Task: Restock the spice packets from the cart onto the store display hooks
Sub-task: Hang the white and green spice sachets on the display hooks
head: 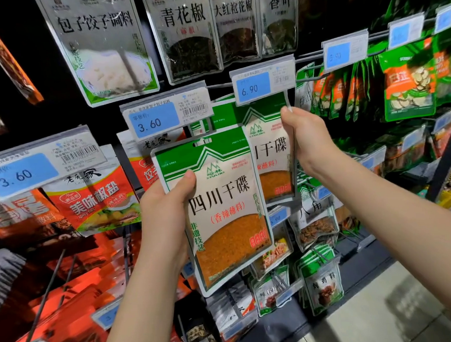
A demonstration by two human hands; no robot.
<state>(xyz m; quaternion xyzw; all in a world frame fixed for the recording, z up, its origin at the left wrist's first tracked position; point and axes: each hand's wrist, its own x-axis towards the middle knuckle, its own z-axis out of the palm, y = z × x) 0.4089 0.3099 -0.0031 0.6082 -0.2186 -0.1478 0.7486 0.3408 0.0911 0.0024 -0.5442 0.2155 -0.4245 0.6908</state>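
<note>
My left hand (168, 215) grips a green-and-white spice packet (222, 219) with orange powder by its left edge, thumb on the front, holding it in front of the display. Behind it, matching packets (270, 151) hang on a hook under the 6.90 price tag (263, 82). My right hand (306, 137) holds the right edge of those hanging packets, fingers behind, thumb tip up by the tag. The hook's rod is hidden behind the tag and packets.
Red seasoning packets (94, 200) hang at left under 3.60 tags (155, 119). Silver packets (101, 45) hang above, green packets (406, 81) at right, more small packets (319, 282) below. Bare hook rods stick out at the lower left. Floor (391, 306) lies at lower right.
</note>
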